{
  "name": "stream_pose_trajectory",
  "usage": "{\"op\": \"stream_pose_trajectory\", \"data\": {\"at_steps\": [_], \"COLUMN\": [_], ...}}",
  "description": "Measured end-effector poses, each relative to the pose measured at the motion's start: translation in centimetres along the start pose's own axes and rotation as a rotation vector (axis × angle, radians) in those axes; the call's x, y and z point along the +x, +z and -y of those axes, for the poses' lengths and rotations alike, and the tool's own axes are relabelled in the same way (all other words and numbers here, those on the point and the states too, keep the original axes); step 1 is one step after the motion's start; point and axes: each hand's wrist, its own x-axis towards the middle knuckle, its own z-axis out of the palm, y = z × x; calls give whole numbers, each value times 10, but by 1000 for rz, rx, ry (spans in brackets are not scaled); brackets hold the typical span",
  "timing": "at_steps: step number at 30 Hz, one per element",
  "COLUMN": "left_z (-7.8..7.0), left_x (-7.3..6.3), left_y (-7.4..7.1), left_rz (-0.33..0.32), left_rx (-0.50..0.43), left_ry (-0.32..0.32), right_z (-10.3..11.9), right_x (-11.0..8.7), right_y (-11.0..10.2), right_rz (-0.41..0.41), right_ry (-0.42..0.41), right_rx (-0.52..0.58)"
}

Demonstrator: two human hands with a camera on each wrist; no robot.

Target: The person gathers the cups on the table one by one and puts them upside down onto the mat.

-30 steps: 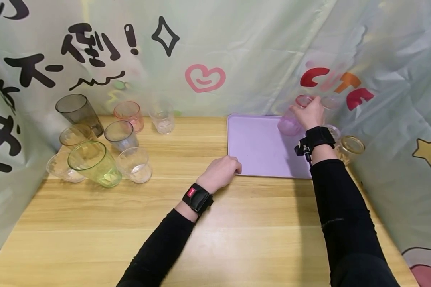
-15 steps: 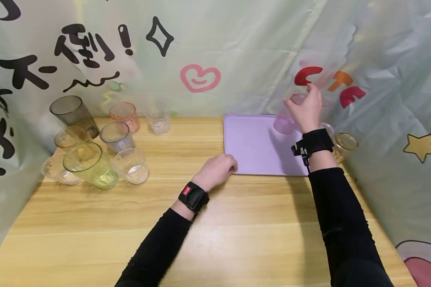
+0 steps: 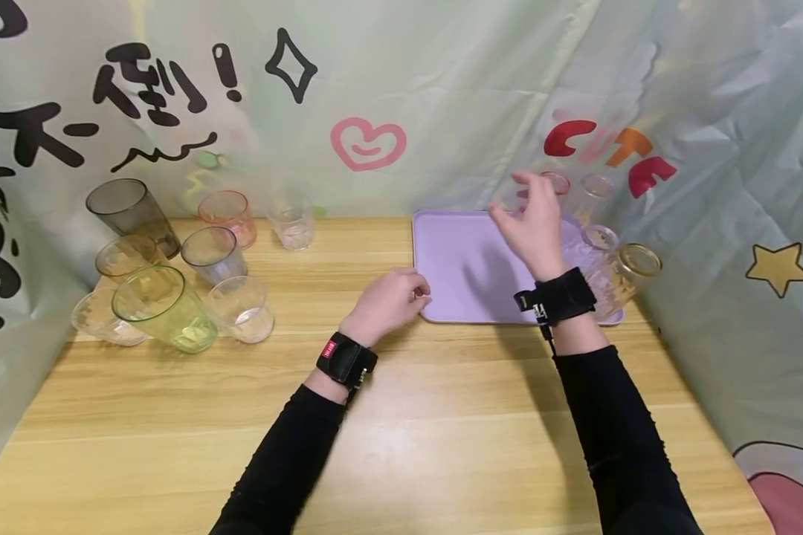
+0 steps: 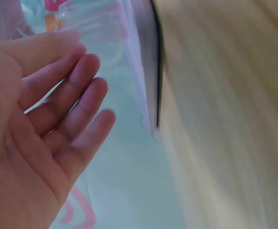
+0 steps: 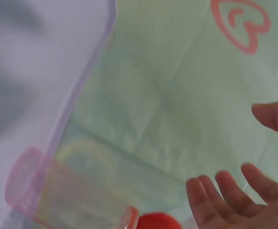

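Note:
Over the lilac tray (image 3: 448, 260) hovers my right hand (image 3: 535, 230), thumb and fingers spread with nothing between them. Partly hidden behind it, a pink see-through cup (image 3: 557, 183) stands at the back of the tray; in the right wrist view that pink cup (image 5: 29, 181) is apart from the fingertips. My left hand (image 3: 388, 301) is beside the tray's front left corner. In the left wrist view its loosely bent fingers (image 4: 77, 93) are a little away from the tray edge and hold nothing. Clear cups (image 3: 601, 238) and an amber-rimmed cup (image 3: 640, 260) stand at the tray's right side.
Several see-through cups stand at the left of the wooden table (image 3: 401, 446), among them a yellow-green cup (image 3: 167, 308), a dark grey cup (image 3: 130, 212), a blue-grey cup (image 3: 214, 253) and a red-tinted cup (image 3: 230, 215). A printed cloth (image 3: 468, 89) hangs behind and at both sides.
My right hand has let go of the pink cup and moved left and toward me. My left hand has come off the tray's corner, slightly to the left.

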Motion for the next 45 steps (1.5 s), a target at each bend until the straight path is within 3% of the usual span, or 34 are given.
{"op": "stream_pose_trajectory", "data": {"at_steps": [7,16,22,27,31,34,41,45], "left_z": [12,30,50,67,78,84,113,126], "left_x": [0,-7,-13,-14,-10,-2,13,16], "left_y": [-15,-34,-47,-51,-48,-45,-43,-44], "left_rz": [-174,-439,-691,-858,-903,-896,-877,-866], "left_rx": [-27,-129,-228,-358,-500,-581,-635,-642], "left_ry": [-38,-188,-345,-517,-628,-710,-875,-929], "right_z": [10,19,25,27,26,23,23,25], "right_x": [-35,-69,-80,-87,-91,-93,-97,-98], "right_y": [27,48,62,68,67,65,72,74], "right_rz": [162,449,639,728,778,792,770,767], "right_ry": [-80,-84,-82,-102,-89,-89,-115,-115], "right_rx": [-8,-75,-117,-160,-180,-195,-233,-253]}}
